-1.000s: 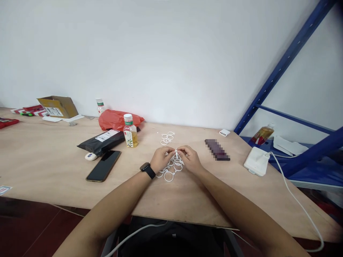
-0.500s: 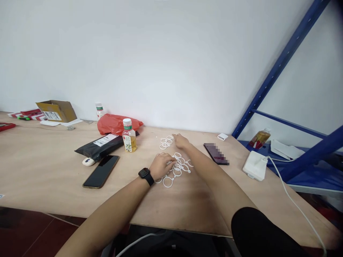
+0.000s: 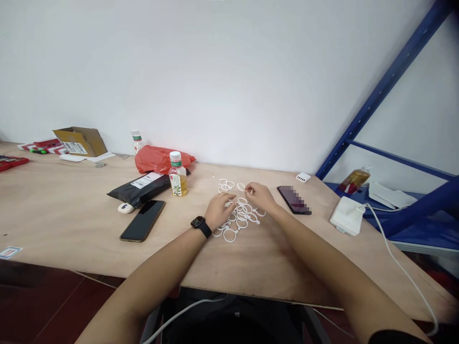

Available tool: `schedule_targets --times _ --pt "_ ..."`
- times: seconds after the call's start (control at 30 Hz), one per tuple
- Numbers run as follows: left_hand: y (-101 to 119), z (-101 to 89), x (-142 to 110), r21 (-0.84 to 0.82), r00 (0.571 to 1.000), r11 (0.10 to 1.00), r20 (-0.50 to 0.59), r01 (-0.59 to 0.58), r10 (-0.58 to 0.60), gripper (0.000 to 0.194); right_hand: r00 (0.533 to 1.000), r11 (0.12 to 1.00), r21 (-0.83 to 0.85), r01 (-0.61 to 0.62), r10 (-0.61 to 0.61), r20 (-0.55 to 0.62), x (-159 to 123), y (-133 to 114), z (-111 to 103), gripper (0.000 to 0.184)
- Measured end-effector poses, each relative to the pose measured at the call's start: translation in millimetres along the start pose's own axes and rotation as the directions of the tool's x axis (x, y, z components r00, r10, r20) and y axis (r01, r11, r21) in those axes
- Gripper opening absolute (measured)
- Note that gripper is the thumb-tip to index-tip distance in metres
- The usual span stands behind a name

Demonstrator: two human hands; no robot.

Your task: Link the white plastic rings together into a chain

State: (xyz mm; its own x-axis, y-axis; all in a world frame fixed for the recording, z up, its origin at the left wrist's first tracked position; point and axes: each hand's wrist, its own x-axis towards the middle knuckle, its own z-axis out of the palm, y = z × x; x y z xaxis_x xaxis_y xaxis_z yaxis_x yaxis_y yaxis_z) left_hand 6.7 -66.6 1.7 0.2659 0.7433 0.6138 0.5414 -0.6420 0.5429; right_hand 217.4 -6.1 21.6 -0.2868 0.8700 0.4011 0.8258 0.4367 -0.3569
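Observation:
A pile of white plastic rings point(image 3: 242, 223), each with a small knob, lies in the middle of the wooden table point(image 3: 201, 267). My left hand point(image 3: 218, 210), with a black watch on its wrist, rests at the pile's left edge; its fingers are stretched and the thumb stands apart. Between thumb and fingertips my right hand point(image 3: 261, 196) pinches a single white ring point(image 3: 241, 187), just beyond the pile. Farther back and to the left is a smaller group of white rings point(image 3: 225, 185).
Left of the hands stand a tea bottle point(image 3: 178, 177), a black parcel point(image 3: 139, 188), a red bag point(image 3: 156, 159) and a phone point(image 3: 143, 220). To the right are another phone point(image 3: 294, 200), a white charger box point(image 3: 346, 216) with a cable, and a blue metal rack point(image 3: 380, 86).
My right hand has come back from the far small group toward the pile, and a ring now shows in its fingers. My left hand stays by the pile, its fingers more spread.

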Motion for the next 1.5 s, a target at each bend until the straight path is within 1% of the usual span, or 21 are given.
schedule_targets --times 0.07,0.1,0.17,0.23,0.3,0.4,0.43,0.47,0.5,0.57,0.67,0.77,0.87,0.93,1.0,1.1,1.2,1.27,1.33,1.4,1.5 --pt "1 0.3 0 -0.039 0.998 0.999 -0.056 0.019 -0.021 0.032 0.998 0.987 0.153 0.045 -0.038 -0.044 -26 -12 -4 0.014" --pt "1 0.5 0 -0.051 0.998 0.999 -0.069 0.008 -0.012 0.035 0.997 0.975 0.213 0.056 -0.045 -0.057 -37 -18 -4 0.015" --pt "4 0.4 -1 -0.05 0.996 0.997 -0.074 -0.053 0.049 0.037 0.996 0.947 0.314 0.065 -0.042 -0.081 -53 -28 -4 0.017" --pt "7 -0.2 -2 -0.017 0.99 0.991 -0.055 -0.13 0.128 0.033 0.996 0.903 0.427 0.041 -0.006 -0.084 -60 -34 -2 0.018" --pt "10 -1.3 -3 0.039 0.983 0.983 -0.028 -0.182 0.183 0.028 0.997 0.807 0.59 -0.021 0.064 -0.053 -62 -38 1 0.018" --pt "15 -3.7 -4 0.109 0.979 0.973 0.0 -0.204 0.205 0.022 0.983 0.547 0.823 -0.154 0.17 0.071 -59 -43 6 0.02" --pt "16 -4.5 -4 0.124 0.98 0.972 0.0 -0.198 0.2 0.02 0.976 0.469 0.863 -0.19 0.188 0.113 -58 -44 8 0.022" --pt "17 -5.1 -4 0.134 0.982 0.973 -0.003 -0.187 0.189 0.018 0.97 0.411 0.886 -0.215 0.198 0.143 -58 -44 8 0.024" --pt "18 -5.5 -3 0.139 0.985 0.976 -0.013 -0.168 0.171 0.016 0.966 0.375 0.899 -0.228 0.199 0.162 -58 -45 9 0.025" --pt "19 -5.9 -3 0.131 0.991 0.984 -0.039 -0.12 0.126 0.013 0.969 0.347 0.911 -0.223 0.182 0.168 -58 -46 9 0.029" --pt "18 -5.5 -3 0.088 0.996 0.994 -0.066 -0.059 0.064 0.01 0.977 0.348 0.916 -0.197 0.145 0.155 -60 -47 9 0.038" --pt "18 -5.0 -2 0.043 0.998 0.999 -0.059 -0.024 0.027 0.009 0.983 0.389 0.906 -0.164 0.144 0.115 -63 -49 10 0.041" --pt "20 -4.7 -2 -0.011 0.999 1.0 -0.037 -0.014 0.013 0.011 0.985 0.493 0.861 -0.127 0.168 0.049 -66 -50 10 0.035" --pt "22 -4.4 -1 -0.083 1.0 0.996 -0.025 -0.021 0.019 0.013 0.984 0.573 0.812 -0.111 0.176 0.01 -67 -51 9 0.032" --pt "24 -3.8 0 -0.174 1.0 0.985 -0.01 -0.009 0.007 0.015 0.984 0.625 0.774 -0.102 0.178 -0.014 -67 -51 8 0.032" --pt "25 -1.8 0 -0.301 0.997 0.95 0.018 0.077 -0.076 0.019 0.984 0.646 0.757 -0.098 0.174 -0.021 -68 -50 9 0.033" --pt "25 0.6 -1 -0.372 0.989 0.916 0.047 0.15 -0.143 0.022 0.985 0.65 0.754 -0.094 0.169 -0.023 -67 -49 11 0.033" --pt "26 1.4 -2 -0.376 0.986 0.912 0.05 0.164 -0.157 0.023 0.986 0.653 0.752 -0.09 0.165 -0.025 -67 -51 12 0.032" --pt "26 0.9 -1 -0.357 0.988 0.922 0.043 0.151 -0.145 0.022 0.988 0.676 0.733 -0.076 0.151 -0.037 -67 -53 10 0.03" --pt "25 -0.6 0 -0.316 0.994 0.942 0.033 0.111 -0.106 0.021 0.99 0.744 0.667 -0.041 0.121 -0.074 -65 -54 5 0.027" --pt "18 -2.4 1 -0.207 0.998 0.977 -0.015 0.053 -0.057 0.018 0.991 0.881 0.473 0.01 0.055 -0.122 -59 -48 -6 0.026"
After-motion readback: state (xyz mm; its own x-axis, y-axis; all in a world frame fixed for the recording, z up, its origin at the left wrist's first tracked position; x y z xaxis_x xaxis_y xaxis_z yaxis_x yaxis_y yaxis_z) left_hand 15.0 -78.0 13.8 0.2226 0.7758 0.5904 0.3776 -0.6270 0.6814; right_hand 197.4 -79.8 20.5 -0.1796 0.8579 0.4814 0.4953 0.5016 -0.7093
